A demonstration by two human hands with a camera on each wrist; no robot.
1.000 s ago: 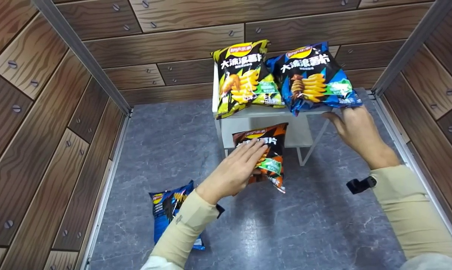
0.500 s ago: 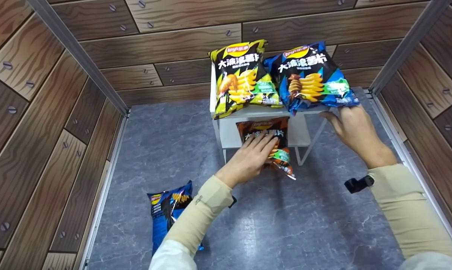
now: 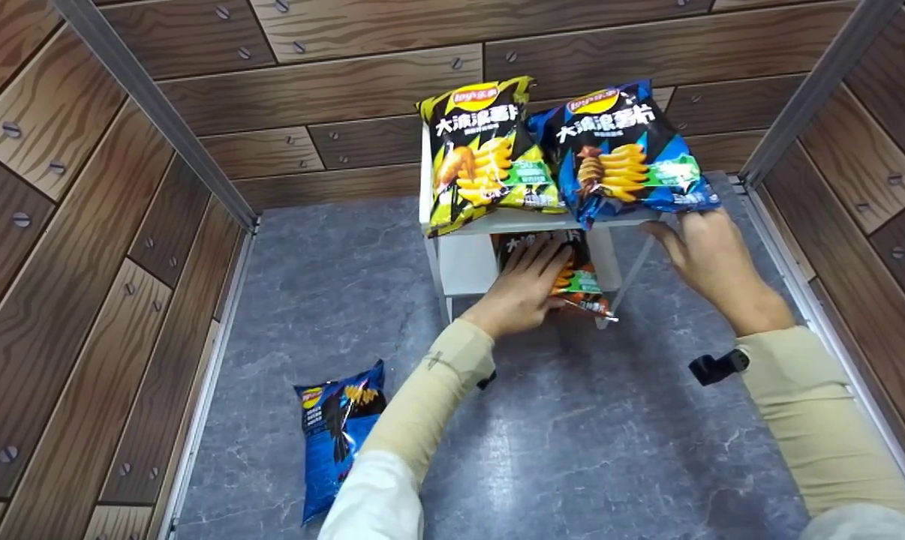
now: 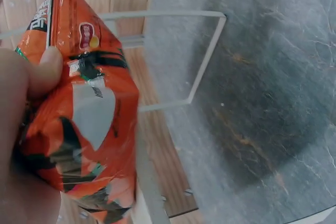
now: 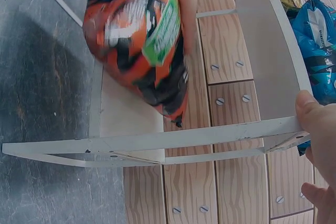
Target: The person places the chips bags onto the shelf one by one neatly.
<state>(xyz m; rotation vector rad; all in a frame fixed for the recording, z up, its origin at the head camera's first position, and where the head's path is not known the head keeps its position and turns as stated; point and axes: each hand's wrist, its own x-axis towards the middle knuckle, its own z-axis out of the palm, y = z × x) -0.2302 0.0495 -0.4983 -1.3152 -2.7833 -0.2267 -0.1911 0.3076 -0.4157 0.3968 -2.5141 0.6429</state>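
Observation:
My left hand [image 3: 518, 291] grips an orange-and-black bag of potato chips [image 3: 584, 279], fingers spread over its front. In the left wrist view the thumb presses the back of the same chip bag [image 4: 97, 103]. The bag is partly under the top board of a small white rack [image 3: 464, 262], above its lower shelf. My right hand [image 3: 723, 274] holds the rack's right side at top level. In the right wrist view its thumb lies on the white rail [image 5: 226, 132], with fingers past the other side; some fingertips are hidden in the head view.
A yellow chip bag [image 3: 482, 161] and a blue chip bag [image 3: 625, 154] lie side by side on top of the rack. Another blue bag [image 3: 329, 450] lies on the grey floor [image 3: 557, 450] at lower left. Wood-patterned walls [image 3: 347, 90] stand on three sides.
My left hand has moved forward and right with the orange chip bag, taking it in under the rack's top. The right hand stays on the rack.

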